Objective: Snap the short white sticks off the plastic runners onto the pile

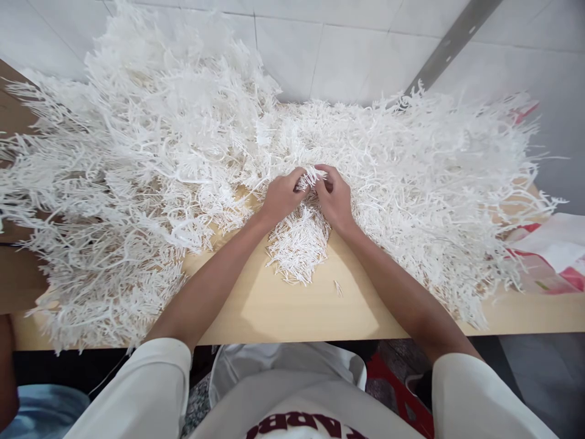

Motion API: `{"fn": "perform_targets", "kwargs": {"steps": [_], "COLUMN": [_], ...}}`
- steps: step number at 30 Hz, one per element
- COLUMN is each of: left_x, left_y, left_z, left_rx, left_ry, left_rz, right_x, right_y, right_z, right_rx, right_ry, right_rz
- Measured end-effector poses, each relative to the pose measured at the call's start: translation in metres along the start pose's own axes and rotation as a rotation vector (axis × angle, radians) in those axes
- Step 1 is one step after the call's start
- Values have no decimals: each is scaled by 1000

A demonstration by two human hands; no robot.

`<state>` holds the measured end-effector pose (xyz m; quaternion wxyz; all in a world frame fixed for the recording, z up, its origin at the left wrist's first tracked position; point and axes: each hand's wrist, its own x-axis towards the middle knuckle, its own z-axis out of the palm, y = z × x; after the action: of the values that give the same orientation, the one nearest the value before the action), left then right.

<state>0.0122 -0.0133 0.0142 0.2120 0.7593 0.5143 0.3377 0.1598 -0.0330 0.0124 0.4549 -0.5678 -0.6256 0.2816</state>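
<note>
My left hand [284,194] and my right hand [334,196] meet near the middle of the table, fingers curled around a small tuft of white branched plastic pieces [312,177]. Both hands grip it from opposite sides; the fingertips are partly hidden. Right below them, a small heap of short white plastic sprigs [299,247] lies on the wood. A few loose sprigs [338,288] lie apart to its right. Around my hands spreads a large mass of white branching plastic strands [329,131].
A tall pile of white strands [150,134] rises at left, another [425,183] at right. The wooden table [283,317] ends just before my body. A white-and-red plastic bag [548,256] lies at right. Tiled wall [347,55] stands behind. Another person's arm [7,372] shows at lower left.
</note>
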Motion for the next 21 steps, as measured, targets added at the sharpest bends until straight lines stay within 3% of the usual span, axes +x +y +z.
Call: {"fn": "perform_targets", "kwargs": {"steps": [9, 18, 21], "left_x": [-2, -5, -4], "left_y": [-2, -1, -5], "left_z": [2, 4, 4], "left_rx": [83, 194, 164], "left_ry": [15, -30, 38], "left_rz": [-20, -49, -83], "right_x": [0, 0, -3], "right_y": [0, -7, -6], "right_z": [2, 2, 3], "right_rx": [-39, -215, -254], "right_ry": [47, -25, -58], "right_rz": [-17, 3, -19]}}
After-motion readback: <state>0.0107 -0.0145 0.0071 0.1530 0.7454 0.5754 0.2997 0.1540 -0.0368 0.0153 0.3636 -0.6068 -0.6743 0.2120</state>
